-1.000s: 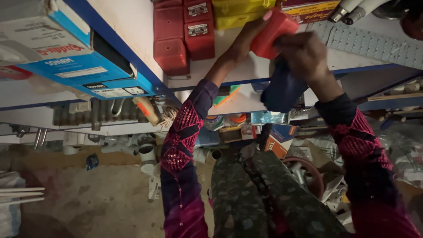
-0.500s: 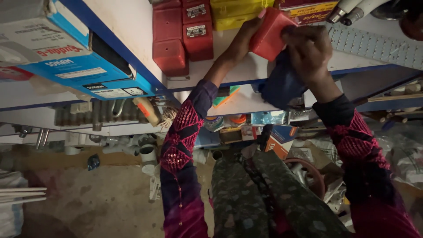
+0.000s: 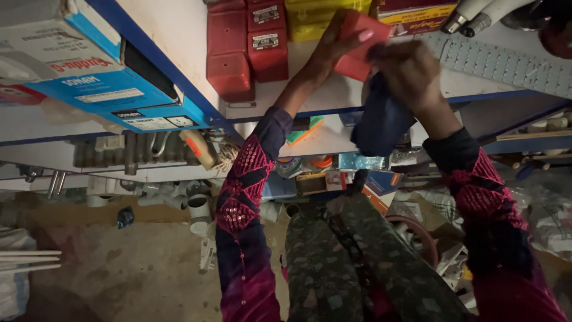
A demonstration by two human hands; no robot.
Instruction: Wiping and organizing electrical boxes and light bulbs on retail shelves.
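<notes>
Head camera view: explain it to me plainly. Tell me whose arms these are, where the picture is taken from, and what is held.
The camera sits on a person's head and looks along their own raised arms toward a shelf. No machine is here, only two bare hands. The left hand holds a red box up at the shelf. The right hand has a dark blue cloth in its grip, against the box. More red boxes stand nearby on the shelf. A blue and white carton sits at the left.

Both arms up high, left hand [image 3: 336, 45] w/ fingers curled shut, right hand [image 3: 411, 74] in a fist.
</notes>
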